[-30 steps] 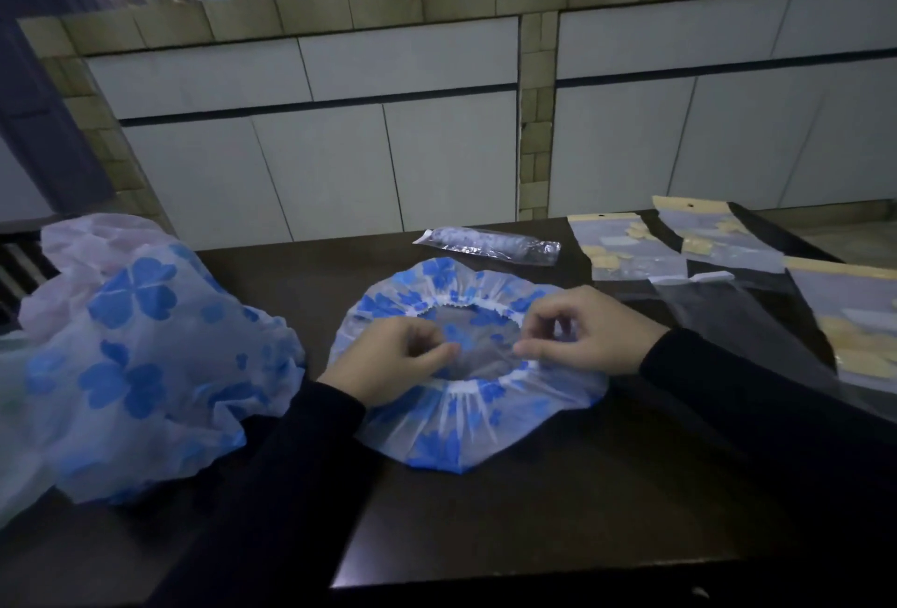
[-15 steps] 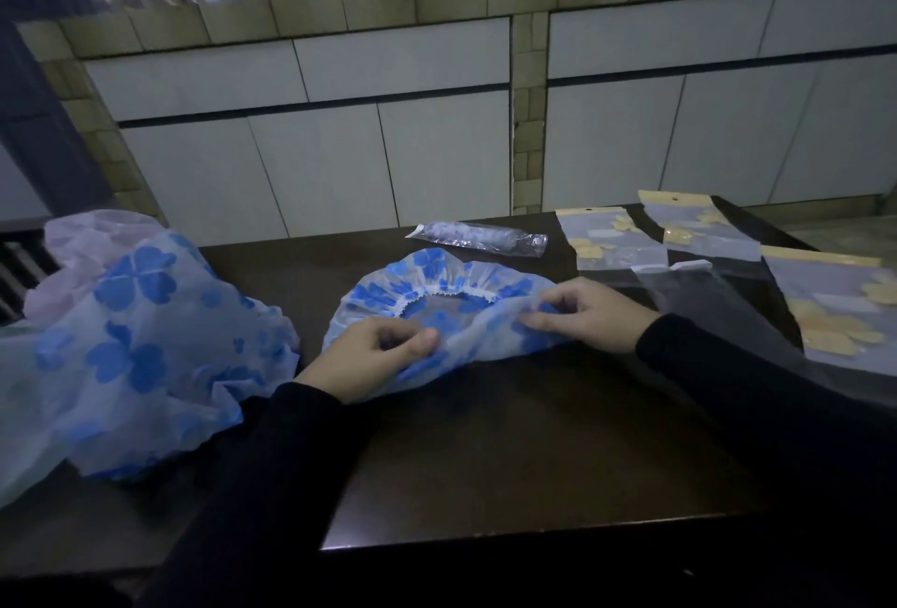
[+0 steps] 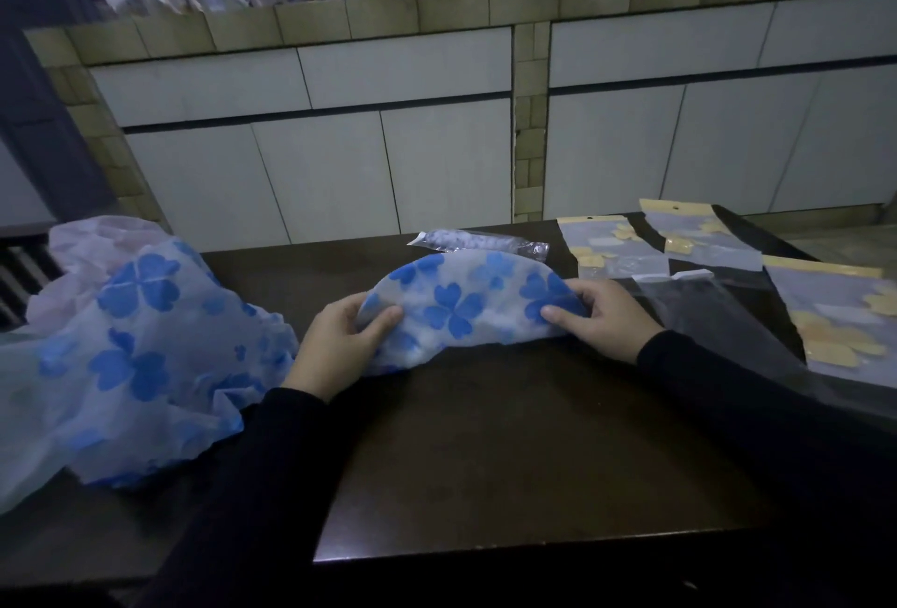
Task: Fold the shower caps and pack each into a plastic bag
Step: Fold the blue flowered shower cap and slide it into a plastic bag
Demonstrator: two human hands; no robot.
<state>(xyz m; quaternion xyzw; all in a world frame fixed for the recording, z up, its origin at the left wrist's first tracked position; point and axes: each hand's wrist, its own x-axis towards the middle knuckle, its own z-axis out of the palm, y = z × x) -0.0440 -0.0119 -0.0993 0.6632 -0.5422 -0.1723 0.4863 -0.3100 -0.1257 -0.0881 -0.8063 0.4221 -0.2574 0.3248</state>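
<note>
- In the head view, we see the shower cap [image 3: 466,311] folded in half into a half-moon shape, its straight edge near us and its round edge far, lying at the middle of the dark desk [image 3: 509,452].
- Our left hand [image 3: 340,345] pinches the left corner of the cap between thumb and fingers; our right hand [image 3: 602,316] pinches the right corner in the same way, the thumb on top.
- We judge that the folding step is in hand: the first fold looks made, and the cap is too wide for a bag.
- The next move, as we think, calls for one more fold or a roll, bringing one corner over the other and pressing out the air, because the thin film will spring open easily.
- An empty clear plastic bag [image 3: 718,316] lies just right of our right hand, ready for packing.
- Far from the cap, a packed bag [image 3: 480,241] with a rolled cap rests on the desk.
- At the left, a pile of unfolded caps [image 3: 126,345] waits; at the far right lie bags with yellow headers [image 3: 679,238].
</note>
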